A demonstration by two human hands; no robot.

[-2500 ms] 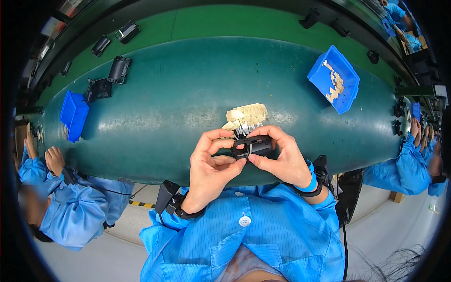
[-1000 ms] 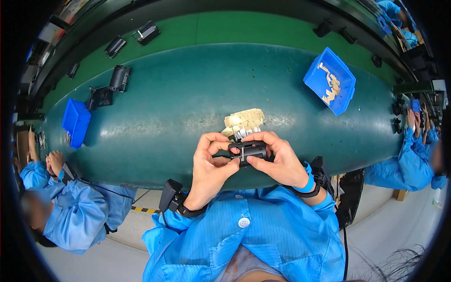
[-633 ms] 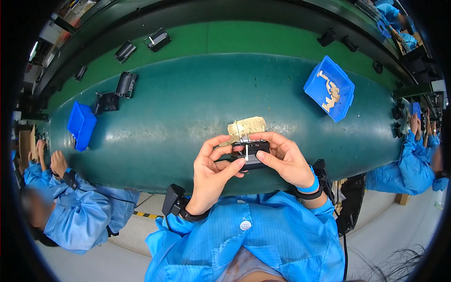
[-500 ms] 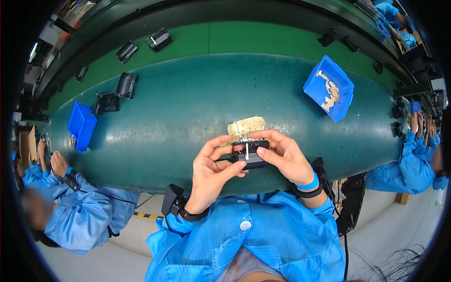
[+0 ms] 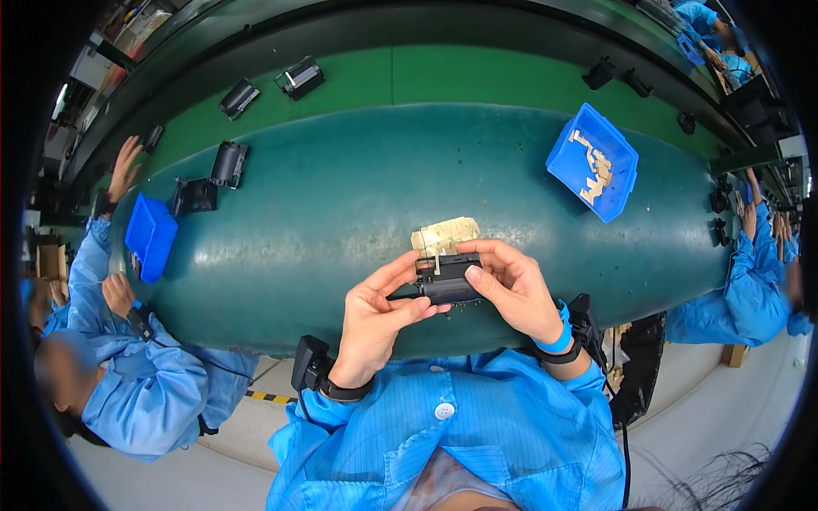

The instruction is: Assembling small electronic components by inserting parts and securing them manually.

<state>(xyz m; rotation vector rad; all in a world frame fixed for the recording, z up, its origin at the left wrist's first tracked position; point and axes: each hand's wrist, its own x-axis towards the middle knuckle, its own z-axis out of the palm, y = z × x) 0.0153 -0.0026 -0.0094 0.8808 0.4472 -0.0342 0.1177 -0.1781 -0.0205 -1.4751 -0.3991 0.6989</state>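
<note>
Between my two hands, above the near part of the table, is a small black plastic housing (image 5: 452,285) with a light strip (image 5: 437,264) at its upper left. My left hand (image 5: 379,311) grips the housing's left end between thumb and fingers. My right hand (image 5: 511,285) holds its right side, the thumb pressed on the front face and the fingers behind. Just beyond the housing lies a stack of cream paper pieces (image 5: 447,233) on the table, partly hidden by my fingers and the part.
A blue bin (image 5: 629,183) with cream strips stands at the right; another blue bin (image 5: 153,243) is at the left. Black housings (image 5: 228,164) lie at the left and on the green belt (image 5: 426,72). A co-worker's hand (image 5: 125,170) reaches across at far left.
The black housing has turned in my hands, showing more of its front, and my left fingers have shifted to its left end. The left co-worker's arm has reached toward the belt.
</note>
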